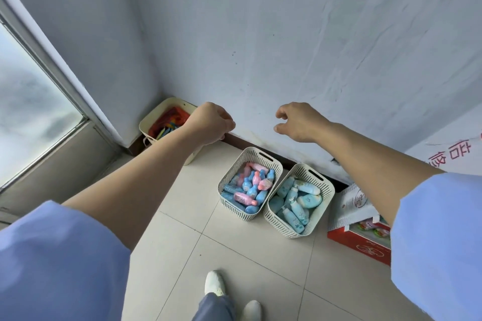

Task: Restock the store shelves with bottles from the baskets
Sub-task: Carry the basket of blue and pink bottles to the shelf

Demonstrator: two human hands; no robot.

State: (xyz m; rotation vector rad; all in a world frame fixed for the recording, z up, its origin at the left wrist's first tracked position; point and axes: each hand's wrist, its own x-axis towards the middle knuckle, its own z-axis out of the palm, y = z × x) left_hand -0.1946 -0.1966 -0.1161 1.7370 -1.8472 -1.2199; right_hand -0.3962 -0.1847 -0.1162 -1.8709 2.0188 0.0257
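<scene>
Downward, a head-worn camera looked over two bare forearms stretched out toward a pale blue wall (287, 34) that met a tiled floor (234, 245). Both arms came out of light blue sleeves (60, 255).

The left hand (210, 122) was seen from the back, with its fingers clenched into a fist. Nothing showed in its grip. The right hand (300, 122) hung level with it and well apart. Its fingers were loosely curled and its thumb was spread away from them, grasping nothing. Neither hand touched a basket.

Below and between the hands, two cream slatted baskets stood side by side on the floor against the dark skirting, their sides touching. The left basket (229, 204) held a jumble of pink and blue bottles (251, 187) lying on their sides. The right basket (281, 224) held pale blue bottles (297, 203), also lying loose.

In the corner, partly behind the left wrist, stood a cream bin (160, 108) with orange and other coloured items inside. A red and white carton (357, 245) sat open to the right of the baskets, partly hidden by the right arm. A frosted window (31, 101) filled the far left. At the bottom edge were two white shoes (214, 283) and blue trouser legs.
</scene>
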